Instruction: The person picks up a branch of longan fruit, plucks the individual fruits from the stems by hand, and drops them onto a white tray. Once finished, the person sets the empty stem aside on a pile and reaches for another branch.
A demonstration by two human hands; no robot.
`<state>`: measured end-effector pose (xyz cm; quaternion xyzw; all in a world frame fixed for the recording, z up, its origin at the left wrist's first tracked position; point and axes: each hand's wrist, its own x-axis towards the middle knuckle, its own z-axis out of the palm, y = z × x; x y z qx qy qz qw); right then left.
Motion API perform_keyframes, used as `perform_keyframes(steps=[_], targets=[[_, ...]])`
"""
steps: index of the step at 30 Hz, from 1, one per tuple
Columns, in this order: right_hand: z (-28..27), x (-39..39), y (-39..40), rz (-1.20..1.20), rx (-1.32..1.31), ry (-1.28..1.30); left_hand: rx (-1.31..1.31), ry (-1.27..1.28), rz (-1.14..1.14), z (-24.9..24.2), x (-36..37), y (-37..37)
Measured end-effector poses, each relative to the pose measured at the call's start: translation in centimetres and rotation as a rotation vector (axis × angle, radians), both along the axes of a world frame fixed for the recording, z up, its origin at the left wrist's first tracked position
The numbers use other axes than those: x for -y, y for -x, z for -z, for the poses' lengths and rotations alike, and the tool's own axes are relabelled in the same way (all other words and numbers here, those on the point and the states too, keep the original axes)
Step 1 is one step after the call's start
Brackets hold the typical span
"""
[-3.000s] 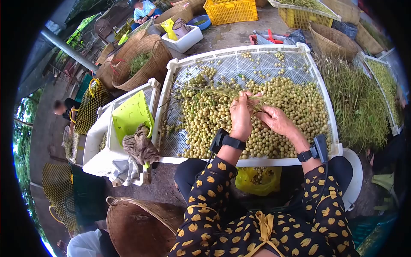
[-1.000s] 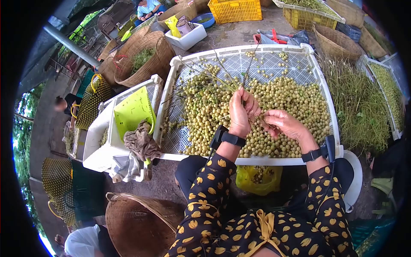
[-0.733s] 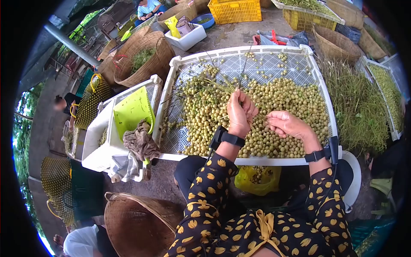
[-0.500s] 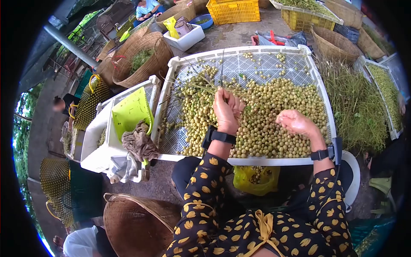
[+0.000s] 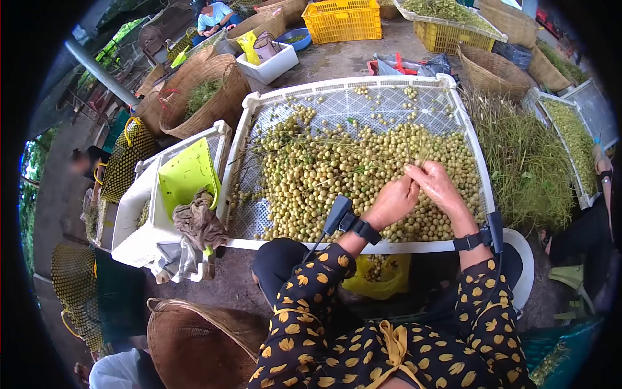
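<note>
My left hand (image 5: 394, 200) is closed, its fingertips pressed close against my right hand; what it pinches is hidden. My right hand (image 5: 440, 187) is closed too, thumb and forefinger together at the base of a thin, blurred stem (image 5: 408, 144) that points up. Both hands are over a heap of small, round, yellow-green fruits (image 5: 324, 188). The heap lies in a white mesh tray (image 5: 269, 111) with a raised rim. Thin twigs (image 5: 275, 139) are tangled with fruit on the tray's left side.
Left of the tray stand a lime-green scoop (image 5: 188, 174), a crumpled cloth (image 5: 199, 220) and a white bin (image 5: 133, 223). Cut stems (image 5: 525, 162) are piled on the right. A wicker basket (image 5: 194, 343) is near my left leg. Another person (image 5: 214, 18) sits at the back.
My left hand has come right and down from the bunch of twigs to meet my right hand. My right hand has risen slightly and moved left. The view has shifted slightly.
</note>
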<state>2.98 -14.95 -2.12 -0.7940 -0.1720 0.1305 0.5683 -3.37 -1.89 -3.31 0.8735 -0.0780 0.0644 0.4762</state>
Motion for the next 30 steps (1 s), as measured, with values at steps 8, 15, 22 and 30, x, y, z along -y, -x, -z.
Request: perform_keyframes(steps=[8, 15, 22, 30], targets=[[-8.5, 10.4, -6.0, 0.676, 0.123, -0.702, 0.016, 0.005, -0.256, -1.6, -2.7, -1.6], [0.7, 6.4, -6.5, 0.22, 0.267, 0.521, 0.141, -0.398, -0.262, 4.3, -5.0, -1.9], [6.1, 4.7, -8.1, 0.168, 0.522, 0.635, 0.001, -0.554, -0.129, 3.3, -6.0, 1.3], [6.2, 4.3, -6.8, 0.214, 0.323, 0.405, -0.01, -0.683, -0.333, 2.2, -9.5, 2.0]])
